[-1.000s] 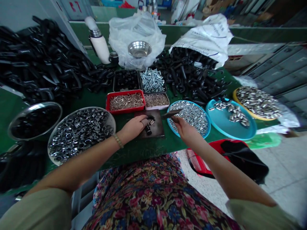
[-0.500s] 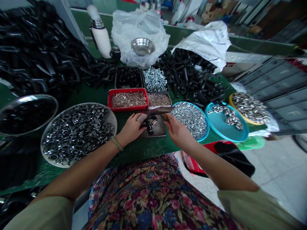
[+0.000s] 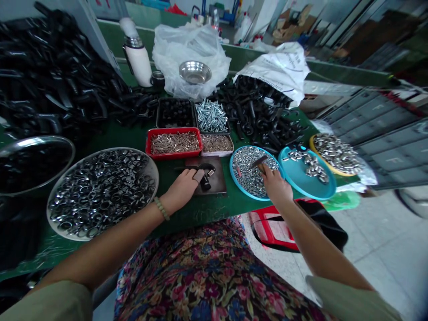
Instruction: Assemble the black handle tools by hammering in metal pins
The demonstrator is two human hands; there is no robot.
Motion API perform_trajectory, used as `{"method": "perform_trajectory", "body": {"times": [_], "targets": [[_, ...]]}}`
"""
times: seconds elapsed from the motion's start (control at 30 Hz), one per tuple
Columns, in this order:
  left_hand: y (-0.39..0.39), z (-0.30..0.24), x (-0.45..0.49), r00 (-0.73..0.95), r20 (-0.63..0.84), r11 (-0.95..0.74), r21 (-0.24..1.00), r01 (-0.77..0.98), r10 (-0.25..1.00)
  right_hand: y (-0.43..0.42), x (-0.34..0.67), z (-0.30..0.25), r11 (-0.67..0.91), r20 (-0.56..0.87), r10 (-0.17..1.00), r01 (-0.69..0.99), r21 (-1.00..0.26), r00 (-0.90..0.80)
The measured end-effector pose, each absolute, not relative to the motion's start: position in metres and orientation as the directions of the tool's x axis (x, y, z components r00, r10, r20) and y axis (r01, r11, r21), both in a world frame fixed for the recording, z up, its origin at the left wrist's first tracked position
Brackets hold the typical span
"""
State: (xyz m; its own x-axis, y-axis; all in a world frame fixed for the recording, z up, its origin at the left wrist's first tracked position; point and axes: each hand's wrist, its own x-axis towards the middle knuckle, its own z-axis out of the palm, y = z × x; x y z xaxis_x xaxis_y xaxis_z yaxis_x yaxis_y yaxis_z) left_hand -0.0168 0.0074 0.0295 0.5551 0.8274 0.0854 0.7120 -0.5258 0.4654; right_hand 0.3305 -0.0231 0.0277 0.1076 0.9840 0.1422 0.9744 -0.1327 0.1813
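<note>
Two bare hands work over a green table [image 3: 207,215], seen from above by the person wearing the camera. At the center of the frame, the left hand [image 3: 182,189], with a ring and a beaded bracelet, has its fingers closed around a black part [image 3: 204,183] with a small silver cylinder at its right end. This part lies on a flat metal plate [image 3: 220,185]. Right of center, the right hand [image 3: 277,185] is clamped around the handle of a dark-headed tool [image 3: 260,161], held above a blue tray [image 3: 231,171] of small silver pieces; the tool's exact shape is hard to tell. Just behind the plate is a red tray [image 3: 174,156] of thin pins. A large round tray [image 3: 152,168] of shiny rings fills the lower left of the table. Black parts [image 3: 67,84] are heaped at upper left, and a second blue tray [image 3: 296,180] with silver cylinders sits at right.
</note>
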Motion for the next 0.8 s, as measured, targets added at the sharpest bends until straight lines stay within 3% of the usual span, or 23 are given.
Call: {"method": "perform_trajectory", "body": {"times": [0.1,0.17,0.27,0.33,0.43,0.57,0.7,0.8], "targets": [[0.015,0.041,-0.012,0.507,0.001,-0.314,0.786,0.533,0.862,-0.015,0.336,0.025,-0.091,0.217,0.975,0.966,0.240,0.038],[0.021,0.044,-0.011,0.477,-0.144,-0.110,0.878,0.466,0.867,0.004,0.325,0.031,-0.007,0.263,0.964,0.981,0.192,-0.044],[0.024,0.040,-0.012,0.365,-0.247,-0.059,0.754,0.654,0.897,0.044,0.298,0.044,0.278,0.177,0.941,0.957,0.080,-0.288],[0.020,0.038,-0.014,0.315,-0.180,-0.160,0.575,0.802,0.932,0.066,0.286,0.049,0.477,0.041,0.877,0.878,0.041,-0.479],[0.009,0.036,-0.016,0.315,-0.112,-0.249,0.394,0.885,0.943,0.075,0.284,0.048,0.626,-0.063,0.778,0.780,-0.018,-0.626],[-0.006,0.035,-0.011,0.335,-0.068,-0.296,0.331,0.896,0.940,0.062,0.304,0.039,0.705,-0.035,0.705,0.706,-0.075,-0.708],[-0.009,0.034,-0.004,0.341,-0.026,-0.311,0.350,0.883,0.940,0.060,0.322,0.032,0.811,0.019,0.584,0.583,-0.046,-0.811],[-0.010,0.031,-0.002,0.397,0.015,-0.375,0.363,0.853,0.918,0.060,0.326,0.029,0.825,0.085,0.564,0.557,-0.094,-0.821]]}}
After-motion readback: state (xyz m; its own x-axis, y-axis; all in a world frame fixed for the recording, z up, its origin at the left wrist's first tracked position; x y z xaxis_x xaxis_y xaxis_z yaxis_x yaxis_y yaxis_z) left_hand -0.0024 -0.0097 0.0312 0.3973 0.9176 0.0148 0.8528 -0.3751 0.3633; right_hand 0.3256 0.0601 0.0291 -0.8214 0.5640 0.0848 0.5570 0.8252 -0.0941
